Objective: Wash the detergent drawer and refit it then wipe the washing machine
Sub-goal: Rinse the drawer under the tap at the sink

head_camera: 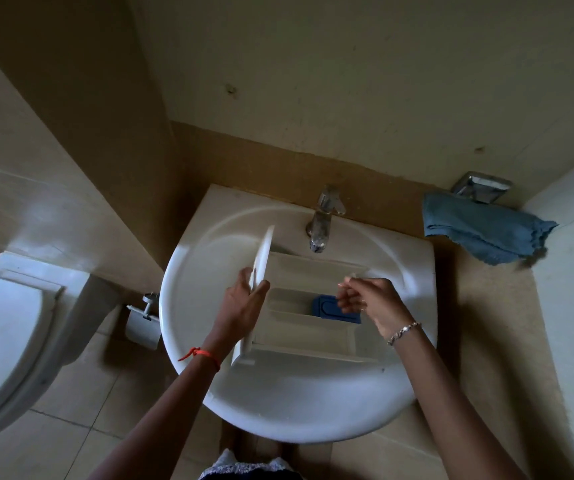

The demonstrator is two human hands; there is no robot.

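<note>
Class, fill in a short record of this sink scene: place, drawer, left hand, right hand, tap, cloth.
place: bathroom sink
drawer: white detergent drawer lying in the basin, blue insert inside
left hand: grips the drawer's front panel
right hand: over the drawer, fingers curled; grip unclear
tap: above the drawer, no stream visible
cloth: blue, hanging right of the sink

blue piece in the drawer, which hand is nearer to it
Right. The right hand hovers beside the blue piece; the left hand grips the drawer by its front panel, farther left.
</note>
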